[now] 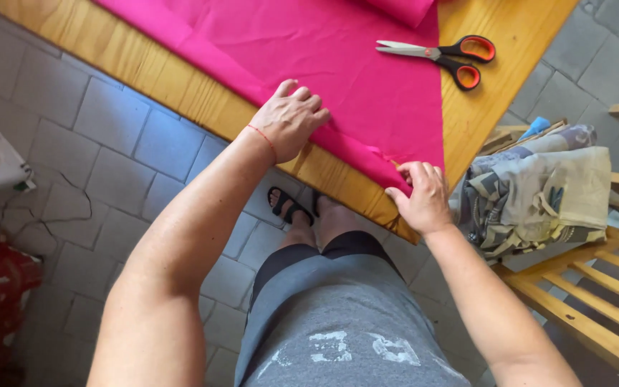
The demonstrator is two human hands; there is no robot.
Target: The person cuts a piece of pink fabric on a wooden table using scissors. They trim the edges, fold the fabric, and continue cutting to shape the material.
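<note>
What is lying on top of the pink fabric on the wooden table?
On the pink fabric lie the blades of the scissors and the flat left hand; the right hand pinches its edge. The table beneath it is covered.

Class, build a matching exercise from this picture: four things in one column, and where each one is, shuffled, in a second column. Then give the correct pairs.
1 scissors
2 left hand
3 right hand
4 folded cloths

A pinching the pink fabric's corner
B on the wooden chair
C flat on the fabric at the table edge
D on fabric and table, far side

Pairs: 1-D, 2-C, 3-A, 4-B
</note>
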